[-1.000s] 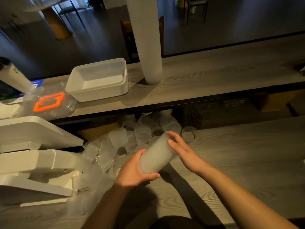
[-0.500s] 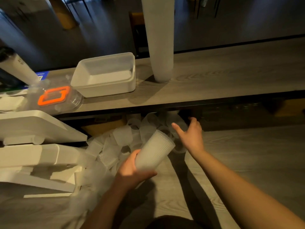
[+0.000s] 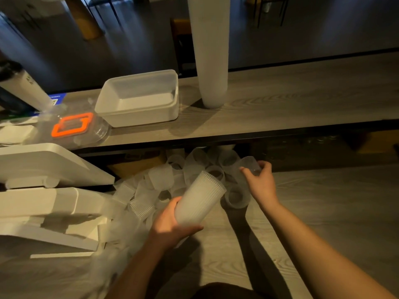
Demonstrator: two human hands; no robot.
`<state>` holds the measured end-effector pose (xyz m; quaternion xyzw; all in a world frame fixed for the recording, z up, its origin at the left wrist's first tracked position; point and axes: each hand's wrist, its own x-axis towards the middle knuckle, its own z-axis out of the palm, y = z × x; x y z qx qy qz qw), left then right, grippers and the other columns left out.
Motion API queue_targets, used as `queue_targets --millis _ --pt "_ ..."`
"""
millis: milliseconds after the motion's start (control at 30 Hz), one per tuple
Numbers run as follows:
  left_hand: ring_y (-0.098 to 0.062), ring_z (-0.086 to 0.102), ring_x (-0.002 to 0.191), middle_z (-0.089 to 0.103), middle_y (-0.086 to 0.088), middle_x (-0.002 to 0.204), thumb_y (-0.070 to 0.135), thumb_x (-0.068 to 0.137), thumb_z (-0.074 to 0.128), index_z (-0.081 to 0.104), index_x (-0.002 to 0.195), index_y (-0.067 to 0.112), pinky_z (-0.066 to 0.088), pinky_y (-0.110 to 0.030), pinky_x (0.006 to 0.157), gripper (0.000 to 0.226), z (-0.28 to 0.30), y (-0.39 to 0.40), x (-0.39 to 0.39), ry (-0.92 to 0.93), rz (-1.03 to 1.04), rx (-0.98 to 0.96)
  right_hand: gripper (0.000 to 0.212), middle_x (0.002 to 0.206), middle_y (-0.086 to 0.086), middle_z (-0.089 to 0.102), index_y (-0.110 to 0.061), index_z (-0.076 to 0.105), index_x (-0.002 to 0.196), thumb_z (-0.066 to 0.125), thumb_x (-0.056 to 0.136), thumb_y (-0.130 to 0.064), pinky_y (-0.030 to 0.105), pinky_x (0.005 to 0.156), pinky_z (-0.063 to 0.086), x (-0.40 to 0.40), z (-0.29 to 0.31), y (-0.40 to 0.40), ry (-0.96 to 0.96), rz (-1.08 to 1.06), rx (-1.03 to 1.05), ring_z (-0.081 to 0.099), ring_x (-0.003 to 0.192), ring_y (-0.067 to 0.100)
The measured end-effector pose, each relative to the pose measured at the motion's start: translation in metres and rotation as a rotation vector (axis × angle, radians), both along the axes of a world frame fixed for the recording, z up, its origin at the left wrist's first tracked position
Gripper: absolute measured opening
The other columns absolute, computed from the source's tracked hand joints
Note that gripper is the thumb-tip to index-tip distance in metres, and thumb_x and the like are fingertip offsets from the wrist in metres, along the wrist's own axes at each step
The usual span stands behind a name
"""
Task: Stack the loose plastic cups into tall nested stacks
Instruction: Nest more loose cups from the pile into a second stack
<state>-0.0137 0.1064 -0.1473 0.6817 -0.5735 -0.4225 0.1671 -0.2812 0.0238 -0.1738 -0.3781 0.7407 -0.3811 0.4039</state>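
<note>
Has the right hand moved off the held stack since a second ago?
Yes. The right hand left the nested stack and reached farther out toward the shelf edge, where it now grips a loose cup.

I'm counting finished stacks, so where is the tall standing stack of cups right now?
In the head view, the tall stack stands upright on the upper wooden shelf, just right of the white rectangular tub, above and behind the loose cup pile.

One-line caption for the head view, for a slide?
Left hand holds nested stack; right hand picks loose cup from pile.
</note>
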Motion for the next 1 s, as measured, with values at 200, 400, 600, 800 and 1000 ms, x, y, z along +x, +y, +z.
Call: queue_targets --millis 200,400,600,800,1000 --pt "-0.007 0.060 0.095 0.055 0.008 0.119 0.048 0.057 0.092 0.044 0.134 0.030 0.053 -0.016 0.061 0.093 0.007 0.003 -0.007 -0.005 -0.053 -0.042 0.069 0.129 0.008 0.051 -0.026 0.034 0.142 0.071 0.087 -0.009 0.037 0.090 0.057 -0.014 0.028 0.030 -0.590 -0.052 -0.108 0.064 0.109 0.025" --pt "-0.011 0.060 0.100 0.053 0.012 0.118 0.045 0.057 0.092 0.044 0.129 0.036 0.061 -0.026 0.068 0.088 0.015 0.010 -0.013 0.028 -0.085 -0.061 0.071 0.129 0.003 0.055 -0.030 0.047 0.138 0.076 0.073 -0.027 0.029 0.085 0.055 -0.015 0.057 0.047 -0.605 0.184 -0.129 0.063 0.111 0.019" --pt "-0.006 0.056 0.100 0.049 0.015 0.119 0.043 0.060 0.092 0.039 0.126 0.040 0.052 -0.011 0.060 0.084 0.021 0.016 -0.016 0.002 -0.114 -0.080 0.069 0.124 -0.014 0.051 -0.031 0.042 0.143 0.074 0.085 -0.014 0.016 0.072 0.049 -0.008 0.067 0.055 -0.352 0.381 -0.092 0.054 0.106 0.001" --pt "-0.009 0.058 0.100 0.051 0.014 0.120 0.043 0.059 0.092 0.041 0.126 0.039 0.055 -0.014 0.062 0.085 0.017 0.020 -0.015 0.016 -0.118 -0.062 0.071 0.125 -0.014 0.043 -0.032 0.030 0.152 0.066 0.091 -0.021 0.014 0.077 0.041 0.006 0.069 0.063 -0.263 0.497 -0.044 0.046 0.109 0.002" --pt "-0.009 0.059 0.102 0.051 0.018 0.118 0.050 0.057 0.091 0.041 0.126 0.041 0.059 -0.021 0.067 0.086 0.016 0.020 -0.017 0.002 -0.141 -0.091 0.071 0.144 -0.008 0.039 -0.030 0.033 0.150 0.052 0.090 -0.063 0.011 0.085 0.037 0.018 0.063 0.074 -0.250 0.568 -0.019 0.044 0.125 0.006"
